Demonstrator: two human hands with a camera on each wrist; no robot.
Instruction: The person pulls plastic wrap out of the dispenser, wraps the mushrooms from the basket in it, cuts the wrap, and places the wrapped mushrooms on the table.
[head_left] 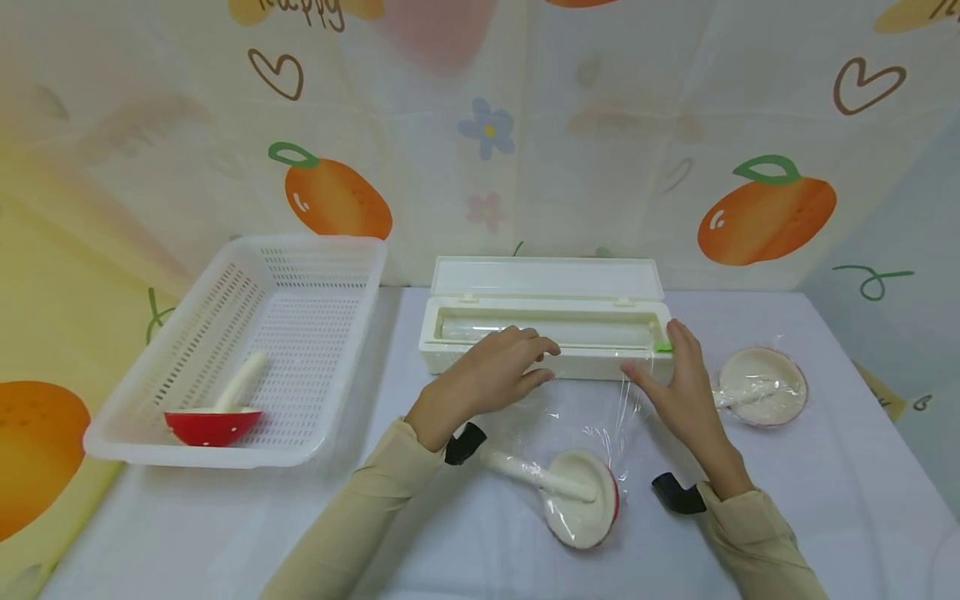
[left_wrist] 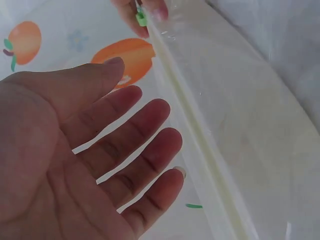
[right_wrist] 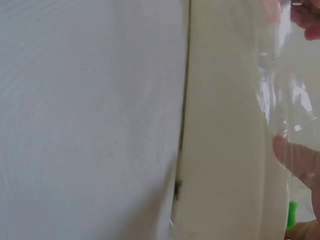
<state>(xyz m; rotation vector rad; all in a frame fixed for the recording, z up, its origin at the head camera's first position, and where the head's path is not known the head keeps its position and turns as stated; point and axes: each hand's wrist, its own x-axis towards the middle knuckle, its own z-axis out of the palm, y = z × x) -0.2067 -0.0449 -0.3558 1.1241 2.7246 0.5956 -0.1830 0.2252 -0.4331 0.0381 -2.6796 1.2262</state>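
A white cling film dispenser [head_left: 540, 364] stands with its lid raised, a film roll [head_left: 465, 330] inside. From its front edge clear cling film [head_left: 558, 414] stretches over a ladle [head_left: 581, 510] with a white bowl and red outside. My left hand [head_left: 491, 371] hovers over the dispenser's front, fingers loosely bent and apart; in the left wrist view its palm [left_wrist: 45, 160] holds nothing. My right hand [head_left: 686, 408] grips the dispenser's right end, thumb [right_wrist: 295, 157] on the front edge by the film, fingers beside the green slider cutter [head_left: 663, 347].
A white perforated basket [head_left: 352, 350] at left contains a red ladle [head_left: 213, 427] with white dots. On the right lies another ladle [head_left: 765, 387] wrapped in film. A printed cloth [head_left: 600, 167] hangs behind the white-covered table [head_left: 847, 492].
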